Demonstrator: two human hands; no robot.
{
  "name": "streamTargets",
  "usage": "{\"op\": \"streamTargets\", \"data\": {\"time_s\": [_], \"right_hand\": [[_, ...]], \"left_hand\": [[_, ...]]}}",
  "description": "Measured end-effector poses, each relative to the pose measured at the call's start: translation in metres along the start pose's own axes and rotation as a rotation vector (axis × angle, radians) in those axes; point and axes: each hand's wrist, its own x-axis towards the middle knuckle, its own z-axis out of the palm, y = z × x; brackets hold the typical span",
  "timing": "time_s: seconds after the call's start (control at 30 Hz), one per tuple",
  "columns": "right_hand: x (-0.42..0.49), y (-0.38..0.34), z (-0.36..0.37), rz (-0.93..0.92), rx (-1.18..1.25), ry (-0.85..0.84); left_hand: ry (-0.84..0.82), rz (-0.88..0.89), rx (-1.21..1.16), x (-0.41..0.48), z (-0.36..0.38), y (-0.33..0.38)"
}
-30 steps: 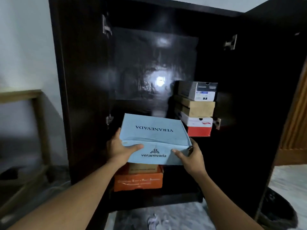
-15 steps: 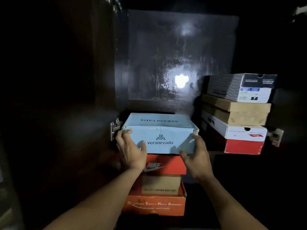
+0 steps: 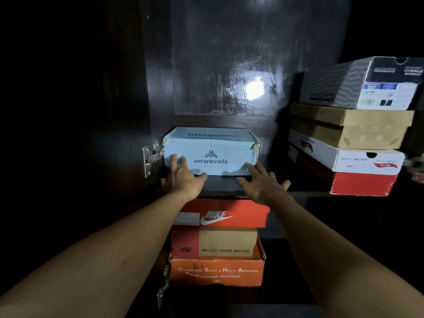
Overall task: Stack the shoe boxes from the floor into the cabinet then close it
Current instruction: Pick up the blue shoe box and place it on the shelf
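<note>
Cabinet [image 3: 229, 65] is dark inside. On its shelf [image 3: 220, 183] the right-hand stack [image 3: 358, 138] overhangs the front edge; I judge a nudge could tip it. The blue veranevada box [image 3: 211, 152] sits at the shelf's left, with my left hand [image 3: 183, 177] and right hand [image 3: 259, 182] flat-fingered against its front, gripping nothing. Pushed crooked, it may catch the hinge [image 3: 149, 157].

We have one view only, the wide-angle camera on the person's head. It looks forward and slightly down, straight into the dark cabinet [image 3: 229, 65] from very near. The left hand [image 3: 183, 177] reaches in from 7 o'clock, the right hand [image 3: 261, 184] from 5 o'clock, both near the centre.
</note>
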Motion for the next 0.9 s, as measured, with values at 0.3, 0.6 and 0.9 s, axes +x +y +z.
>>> {"op": "streamTargets", "data": {"time_s": [0.3,0.6,0.9], "right_hand": [[-0.024,0.002,-0.012,-0.053,0.146,-0.103],[-0.196,0.004,-0.078,0.097,0.154,-0.034],[-0.373,0.080,-0.113,0.344,0.137,0.028]], "left_hand": [[-0.111,0.096,-0.094,-0.023,-0.035,-0.003],[-0.232,0.132,-0.170,-0.168,-0.096,0.037],[-0.416,0.250,-0.296,-0.331,-0.084,0.102]]}}
